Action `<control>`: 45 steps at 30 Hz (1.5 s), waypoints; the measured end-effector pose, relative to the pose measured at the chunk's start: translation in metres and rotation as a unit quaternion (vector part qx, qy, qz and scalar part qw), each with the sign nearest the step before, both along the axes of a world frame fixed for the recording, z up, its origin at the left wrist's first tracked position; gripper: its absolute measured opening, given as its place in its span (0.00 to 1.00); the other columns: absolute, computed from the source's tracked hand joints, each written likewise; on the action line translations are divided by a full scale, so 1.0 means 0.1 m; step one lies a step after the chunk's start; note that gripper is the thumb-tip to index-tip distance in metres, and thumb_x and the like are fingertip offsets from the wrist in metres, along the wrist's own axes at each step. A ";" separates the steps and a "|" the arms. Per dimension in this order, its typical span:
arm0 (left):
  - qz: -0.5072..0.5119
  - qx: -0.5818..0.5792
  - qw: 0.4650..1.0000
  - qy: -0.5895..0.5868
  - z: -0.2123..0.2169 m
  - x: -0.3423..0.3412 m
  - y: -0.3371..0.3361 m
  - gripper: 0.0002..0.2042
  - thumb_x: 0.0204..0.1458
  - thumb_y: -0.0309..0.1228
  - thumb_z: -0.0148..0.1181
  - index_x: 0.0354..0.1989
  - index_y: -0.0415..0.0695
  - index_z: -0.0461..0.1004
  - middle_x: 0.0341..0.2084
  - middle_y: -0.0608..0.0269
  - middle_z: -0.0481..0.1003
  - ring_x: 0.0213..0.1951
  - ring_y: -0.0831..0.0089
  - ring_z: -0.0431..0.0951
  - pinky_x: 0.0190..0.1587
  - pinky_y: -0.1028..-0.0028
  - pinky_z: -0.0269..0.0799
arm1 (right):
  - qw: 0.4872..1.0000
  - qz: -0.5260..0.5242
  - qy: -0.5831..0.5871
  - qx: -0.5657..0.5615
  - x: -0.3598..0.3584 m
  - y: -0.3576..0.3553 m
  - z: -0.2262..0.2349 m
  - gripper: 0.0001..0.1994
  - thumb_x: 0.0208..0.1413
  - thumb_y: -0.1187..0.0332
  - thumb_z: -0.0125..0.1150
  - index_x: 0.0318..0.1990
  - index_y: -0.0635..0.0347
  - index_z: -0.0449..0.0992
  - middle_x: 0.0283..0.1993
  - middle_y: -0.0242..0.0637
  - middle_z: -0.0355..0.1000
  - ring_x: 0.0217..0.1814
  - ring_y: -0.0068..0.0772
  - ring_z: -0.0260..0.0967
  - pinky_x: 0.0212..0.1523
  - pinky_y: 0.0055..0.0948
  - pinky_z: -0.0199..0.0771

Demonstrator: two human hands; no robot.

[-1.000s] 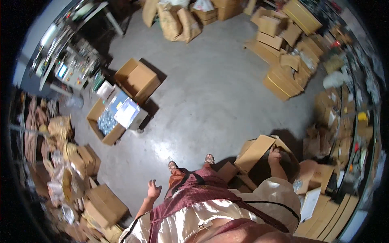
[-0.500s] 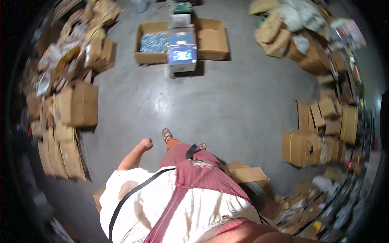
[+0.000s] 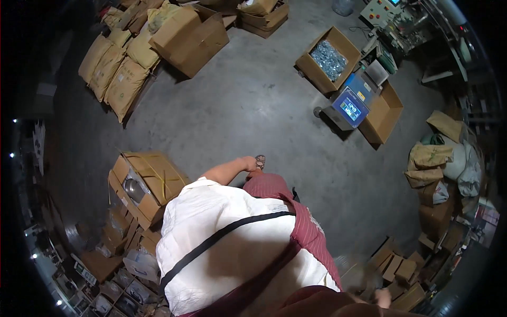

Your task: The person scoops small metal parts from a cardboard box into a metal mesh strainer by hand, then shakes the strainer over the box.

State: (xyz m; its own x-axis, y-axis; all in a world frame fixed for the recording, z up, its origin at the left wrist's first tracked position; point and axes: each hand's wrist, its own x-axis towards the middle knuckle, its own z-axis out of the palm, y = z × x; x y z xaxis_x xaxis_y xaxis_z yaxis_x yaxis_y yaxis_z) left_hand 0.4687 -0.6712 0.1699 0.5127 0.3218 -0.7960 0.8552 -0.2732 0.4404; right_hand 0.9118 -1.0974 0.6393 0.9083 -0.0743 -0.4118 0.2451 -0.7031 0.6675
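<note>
My left hand point(image 3: 248, 163) hangs in front of me above the grey floor, near my sandalled foot point(image 3: 260, 161). From above I see mostly its back, and its fingers are hidden. At the lower right my right hand point(image 3: 382, 297) swings out low beside me, blurred by motion. The cartons point(image 3: 397, 268) beyond it are the nearest things to it. Nothing held shows in either hand, but the fingers cannot be made out.
A blue machine with a lit screen point(image 3: 349, 108) stands between an open carton of shiny clear packets point(image 3: 319, 74) and another open carton point(image 3: 388, 113). Stuffed sacks point(image 3: 127, 84) and a large carton point(image 3: 198, 45) lie far left. A strapped carton point(image 3: 153, 179) sits at my near left.
My view has turned left, so the machine and its cartons now sit to the right. My left hand has come closer to my legs, and my right hand has come into view.
</note>
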 end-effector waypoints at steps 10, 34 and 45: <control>0.200 0.091 0.975 -0.042 0.05 -0.31 1.02 0.16 0.42 0.29 0.46 0.41 0.41 0.72 0.39 0.47 0.72 0.44 0.53 0.71 0.47 0.63 0.66 | 0.867 0.286 -0.015 0.407 -0.05 2.68 -0.80 0.41 0.41 0.76 0.54 0.64 0.55 0.41 0.43 0.63 0.66 0.46 0.60 0.63 0.44 0.43 0.62; 0.641 0.256 0.662 -0.290 -0.47 1.15 -0.15 0.20 0.42 0.42 0.54 0.40 0.41 0.72 0.36 0.44 0.72 0.39 0.53 0.72 0.43 0.63 0.66 | 0.710 -0.064 0.523 0.468 0.43 7.69 -2.94 0.07 0.35 0.80 0.47 0.27 0.68 0.63 0.23 0.42 0.60 0.18 0.39 0.64 0.15 0.38 0.75; 0.840 0.148 0.521 -0.019 0.11 1.70 -1.07 0.08 0.41 0.31 0.47 0.24 0.42 0.71 0.26 0.52 0.71 0.32 0.56 0.72 0.36 0.66 0.67 | 0.716 -0.309 0.565 0.270 -0.22 7.74 -3.82 0.03 0.43 0.74 0.48 0.27 0.62 0.65 0.27 0.41 0.66 0.26 0.37 0.66 0.27 0.32 0.77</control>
